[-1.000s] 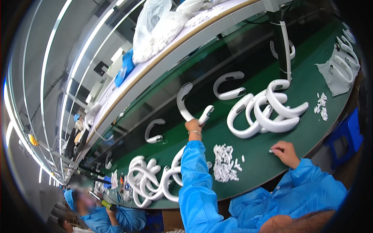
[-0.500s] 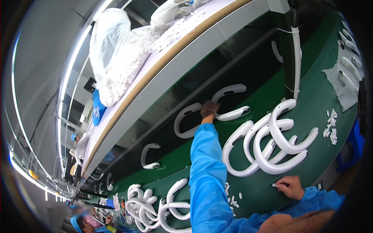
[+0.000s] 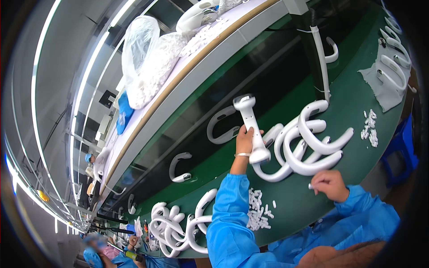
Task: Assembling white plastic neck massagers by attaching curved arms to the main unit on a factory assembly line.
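Note:
My left hand (image 3: 243, 145) is wrapped round a white U-shaped neckband (image 3: 249, 117), held up edge-on over the dark green belt. Its rounded ends face toward and away from me. Low at the right, my right hand (image 3: 331, 185) pinches a small white plastic piece (image 3: 310, 186) between thumb and fingertips, above the green tabletop (image 3: 304, 203). Between the two hands lies a stack of overlapping white neckbands (image 3: 308, 166). A heap of small white pieces (image 3: 257, 213) rests beside my left sleeve.
More neckbands (image 3: 167, 228) are piled at the lower left, and single ones (image 3: 176, 167) lie along the belt. A second heap of small pieces (image 3: 369, 129) sits right. A post with a white conduit (image 3: 320, 62) rises at the belt's edge. A co-worker (image 3: 96, 252) sits far left.
My left hand has taken a neckband off the belt and brought it up and nearer. The right hand still pinches its small piece, raised a little. The view has shifted slightly.

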Demonstrator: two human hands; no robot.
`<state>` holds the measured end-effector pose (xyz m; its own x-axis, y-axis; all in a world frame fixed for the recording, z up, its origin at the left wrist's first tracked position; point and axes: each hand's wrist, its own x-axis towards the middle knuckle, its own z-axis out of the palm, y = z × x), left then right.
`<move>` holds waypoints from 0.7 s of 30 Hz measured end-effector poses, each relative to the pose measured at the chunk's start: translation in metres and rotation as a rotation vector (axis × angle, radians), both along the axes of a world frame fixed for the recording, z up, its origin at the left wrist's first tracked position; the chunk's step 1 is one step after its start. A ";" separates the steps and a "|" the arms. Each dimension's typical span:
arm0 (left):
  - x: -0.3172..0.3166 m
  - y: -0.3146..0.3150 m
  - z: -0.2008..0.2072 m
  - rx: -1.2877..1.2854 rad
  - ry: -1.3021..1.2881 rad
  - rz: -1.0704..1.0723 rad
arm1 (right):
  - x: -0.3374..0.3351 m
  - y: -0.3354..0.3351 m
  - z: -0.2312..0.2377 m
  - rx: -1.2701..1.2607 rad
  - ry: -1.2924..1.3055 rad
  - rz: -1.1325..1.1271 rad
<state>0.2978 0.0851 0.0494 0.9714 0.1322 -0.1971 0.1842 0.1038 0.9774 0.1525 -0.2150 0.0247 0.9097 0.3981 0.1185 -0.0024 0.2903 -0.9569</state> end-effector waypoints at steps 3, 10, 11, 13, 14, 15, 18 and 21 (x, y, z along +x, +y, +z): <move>-0.063 -0.020 0.007 -0.063 -0.073 -0.050 | 0.000 0.014 0.026 0.059 -0.094 -0.039; -0.188 -0.060 -0.031 -0.258 -0.113 -0.105 | -0.012 0.056 0.035 -0.133 -0.341 0.075; -0.201 -0.073 -0.024 -0.409 -0.044 -0.003 | -0.016 0.059 0.030 -0.133 -0.339 0.079; -0.222 -0.078 -0.016 -0.458 0.029 -0.072 | -0.024 0.063 0.023 -0.069 -0.039 0.192; -0.231 -0.079 -0.016 -0.487 0.042 -0.103 | -0.027 0.063 0.025 -0.070 -0.037 0.199; -0.236 -0.081 -0.015 -0.508 0.065 -0.081 | -0.027 0.062 0.028 -0.120 0.011 0.252; -0.240 -0.083 -0.005 -0.351 0.059 -0.074 | -0.024 0.065 0.029 -0.188 0.060 0.303; -0.236 -0.078 -0.007 -0.449 0.050 -0.040 | -0.016 0.073 0.024 -0.206 0.048 0.288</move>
<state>0.0617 0.0073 0.0422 0.9619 -0.0145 -0.2728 0.2422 0.5072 0.8271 0.1366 -0.1415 0.0492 0.7593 0.6500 -0.0309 -0.1019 0.0719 -0.9922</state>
